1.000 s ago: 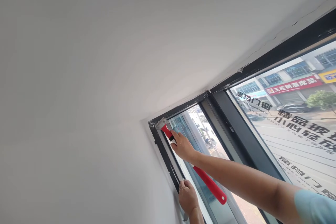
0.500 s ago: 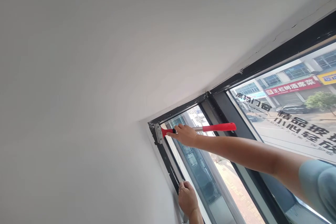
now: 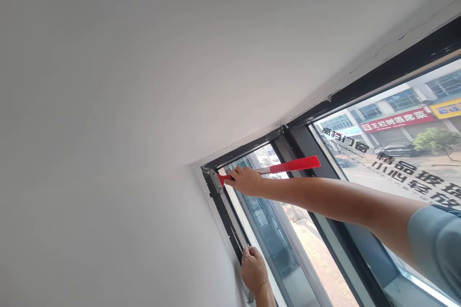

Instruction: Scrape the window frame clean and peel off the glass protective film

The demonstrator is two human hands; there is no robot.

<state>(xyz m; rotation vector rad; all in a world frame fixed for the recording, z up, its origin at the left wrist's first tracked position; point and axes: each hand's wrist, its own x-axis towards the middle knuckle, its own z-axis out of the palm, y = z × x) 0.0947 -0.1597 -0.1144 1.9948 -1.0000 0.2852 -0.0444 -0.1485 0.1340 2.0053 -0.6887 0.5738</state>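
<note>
R hand [image 3: 244, 181] gripping scraper [image 3: 268, 170], blade on frame [image 3: 225, 211]

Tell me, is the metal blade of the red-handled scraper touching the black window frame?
Touching. The head view shows the scraper blade pressed flat against the black window frame at its upper corner, no gap visible; the right hand grips its handle.

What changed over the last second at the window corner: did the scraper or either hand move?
The right hand swung the scraper: its red handle, which pointed down to the right a second ago, now points up to the right across the mullion. The blade went from the corner's top edge to the left frame just below it. The right hand kept its grip; the left hand stayed low on the frame.
</note>
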